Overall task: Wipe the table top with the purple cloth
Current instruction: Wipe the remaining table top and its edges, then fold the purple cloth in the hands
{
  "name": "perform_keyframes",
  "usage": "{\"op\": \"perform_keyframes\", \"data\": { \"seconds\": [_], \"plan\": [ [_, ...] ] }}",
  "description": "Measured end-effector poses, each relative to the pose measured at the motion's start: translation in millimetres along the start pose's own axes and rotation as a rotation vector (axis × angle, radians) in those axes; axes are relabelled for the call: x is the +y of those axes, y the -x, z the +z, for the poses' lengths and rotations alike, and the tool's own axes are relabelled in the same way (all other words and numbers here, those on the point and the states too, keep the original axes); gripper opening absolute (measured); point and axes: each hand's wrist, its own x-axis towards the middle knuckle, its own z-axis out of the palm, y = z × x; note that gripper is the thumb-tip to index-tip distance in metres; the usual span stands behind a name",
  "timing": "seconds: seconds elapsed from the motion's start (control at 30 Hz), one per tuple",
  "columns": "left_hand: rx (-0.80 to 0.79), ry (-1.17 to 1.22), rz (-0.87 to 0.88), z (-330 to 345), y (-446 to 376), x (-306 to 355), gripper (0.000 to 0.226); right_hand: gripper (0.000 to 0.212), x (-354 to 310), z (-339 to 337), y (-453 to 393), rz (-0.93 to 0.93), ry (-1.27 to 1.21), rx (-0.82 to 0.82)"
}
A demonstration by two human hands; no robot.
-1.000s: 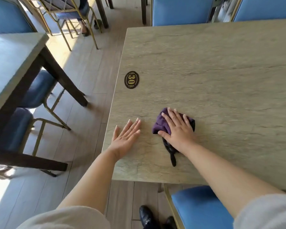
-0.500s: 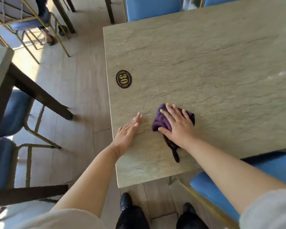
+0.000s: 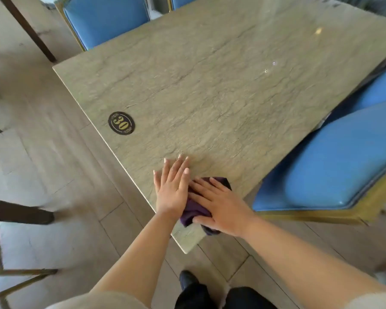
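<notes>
Head view, one entry per item, each placed against the number plaque [image 3: 121, 123], a dark oval marked "30" in gold.

Surface [image 3: 221, 90]: we record a greenish stone-textured top; the plaque sits on it near its left edge.

Purple cloth [image 3: 193, 211]: bunched, lying on the surface at the corner nearest us, well apart from the plaque and nearer the camera. A darker end shows below the heel of the right hand.

Right hand [image 3: 221, 207]: we log it palm-down on the purple cloth, fingers spread flat over it and thumb against its near edge; the grip is released, pressing rather than clenching.

Left hand [image 3: 172, 188]: flat on the surface, fingers straight and together, grip released and holding nothing. It lies just beside the right hand, touching the cloth's left side, between plaque and cloth.

Blue chair [image 3: 334, 172]: cushioned seat with gold frame, tucked at the surface's right side, far from the plaque.

Second blue chair [image 3: 105, 18]: beyond the plaque, at the far edge.

Black shoe [image 3: 186, 279]: on the wood-look floor [image 3: 42, 152] below the near corner.
</notes>
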Motion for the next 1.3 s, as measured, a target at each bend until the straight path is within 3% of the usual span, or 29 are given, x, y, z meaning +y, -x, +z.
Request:
{"op": "perform_keyframes", "data": {
  "seconds": [0.2,0.3,0.4,0.5,0.67,0.73,0.87,0.97,1.03,1.13,1.2,1.3],
  "plan": [
    [-0.020,-0.362,0.082,11.5,7.0,-2.6,0.070,0.071,94.1,-15.4,2.6,0.692,-0.021,0.197],
    [-0.022,-0.412,0.089,13.6,5.1,-1.7,0.071,0.063,87.1,-13.0,-4.9,0.901,-0.101,0.279],
    [-0.023,-0.379,0.086,13.6,3.2,-2.7,0.075,0.054,49.6,-1.9,-6.1,0.775,-0.174,0.366],
    [-0.023,-0.342,0.107,12.3,3.0,-3.1,0.076,0.049,11.4,7.6,5.6,0.573,-0.277,0.350],
    [-0.073,-0.241,0.090,7.3,2.9,-3.4,0.073,0.045,-41.2,6.4,35.1,0.374,-0.427,0.188],
    [-0.102,-0.148,0.056,3.3,3.5,-3.3,0.061,0.044,-59.6,5.1,48.7,0.316,-0.448,0.058],
    [-0.179,-0.009,0.018,-0.1,23.6,-1.5,0.046,0.036,-88.7,-13.4,83.9,0.414,-0.616,-0.108],
    [-0.281,0.132,0.031,-4.4,49.9,2.5,0.046,0.026,-106.1,-25.7,107.8,0.514,-0.976,-0.237],
    [-0.329,0.367,-0.015,-13.1,70.8,5.6,0.049,0.022,-121.0,-28.8,115.2,0.600,-1.432,-0.097],
    [-0.372,0.594,-0.098,-24.9,87.6,7.3,0.049,0.029,-132.4,-36.5,105.4,0.681,-2.000,0.304],
    [-0.453,0.702,-0.184,-34.2,90.3,8.3,0.055,0.035,-138.0,-50.4,91.7,0.687,-2.150,0.482],
    [-0.560,0.785,-0.260,-47.7,83.6,8.6,0.065,0.039,-141.7,-65.7,67.0,0.729,-2.206,0.616]
  ]
}}
